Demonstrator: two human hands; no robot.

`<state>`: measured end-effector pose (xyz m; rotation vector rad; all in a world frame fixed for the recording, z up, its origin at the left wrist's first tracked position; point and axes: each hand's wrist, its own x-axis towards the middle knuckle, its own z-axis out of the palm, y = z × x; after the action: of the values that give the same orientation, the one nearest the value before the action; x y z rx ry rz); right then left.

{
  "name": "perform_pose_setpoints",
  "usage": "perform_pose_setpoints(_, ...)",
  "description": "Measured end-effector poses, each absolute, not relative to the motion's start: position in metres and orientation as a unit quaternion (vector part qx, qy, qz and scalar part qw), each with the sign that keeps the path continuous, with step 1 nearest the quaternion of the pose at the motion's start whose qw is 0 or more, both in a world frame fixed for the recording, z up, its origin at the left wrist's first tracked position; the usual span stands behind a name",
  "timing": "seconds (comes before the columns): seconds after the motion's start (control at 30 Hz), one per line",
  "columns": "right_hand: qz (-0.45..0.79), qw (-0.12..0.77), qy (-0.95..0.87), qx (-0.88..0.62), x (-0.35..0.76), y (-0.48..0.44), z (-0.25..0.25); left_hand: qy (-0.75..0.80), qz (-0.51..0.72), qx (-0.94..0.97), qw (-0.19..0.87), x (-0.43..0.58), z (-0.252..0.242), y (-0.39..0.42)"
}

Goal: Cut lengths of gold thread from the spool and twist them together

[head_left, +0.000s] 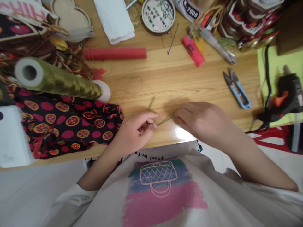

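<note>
A thin bundle of olive-green thread (165, 120) stretches between my hands, just above the front of the wooden table. My left hand (136, 129) pinches one part of it between thumb and fingers, and a short end of the thread sticks up past the fingertips. With fingers curled, my right hand (200, 118) grips the other part; its fingertips are mostly hidden under the hand. Behind my left hand a loose loop of fine thread (129, 85) lies on the wood. A large spool of olive thread (68, 78) lies to the left.
Blue thread snips (239, 91) lie right of my right hand, near a black glue gun (286, 94). Farther back are a pink lighter (193, 50), a small hook tool (172, 39), a red stick (115, 53) and a round tin (158, 15). Patterned dark cloth (71, 123) covers the left.
</note>
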<state>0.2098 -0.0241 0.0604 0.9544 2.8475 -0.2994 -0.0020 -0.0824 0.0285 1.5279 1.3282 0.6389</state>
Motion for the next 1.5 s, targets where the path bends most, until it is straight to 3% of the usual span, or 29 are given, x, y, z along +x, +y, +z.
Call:
perform_pose_setpoints(0.37, -0.235, -0.039, 0.899, 0.368, 0.219, -0.025, 0.051, 0.538, 0.264, 0.634, 0.489, -0.001, 0.029, -0.082)
perform_pose_setpoints(0.57, -0.251, -0.106, 0.879, 0.392, 0.226, -0.027, 0.045, 0.533, 0.274, 0.640, 0.482, -0.001, 0.030, -0.081)
perform_pose_setpoints(0.87, -0.268, -0.167, 0.849, 0.424, 0.227, -0.037, 0.039, 0.498, 0.313, 0.740, 0.327, -0.001, 0.027, -0.096)
perform_pose_setpoints(1.07, -0.294, -0.183, 0.819, 0.458, 0.220, -0.040, 0.045, 0.498, 0.316, 0.756, 0.285, -0.001, 0.018, -0.108)
perform_pose_setpoints(1.27, -0.441, -0.132, 0.739, 0.492, 0.199, -0.043, 0.056, 0.489, 0.317, 0.757, 0.295, -0.002, 0.018, -0.106)
perform_pose_setpoints(1.5, -0.777, 0.050, 0.448, 0.440, 0.172, -0.022, 0.055, 0.460, 0.334, 0.768, 0.295, -0.005, 0.019, -0.105)
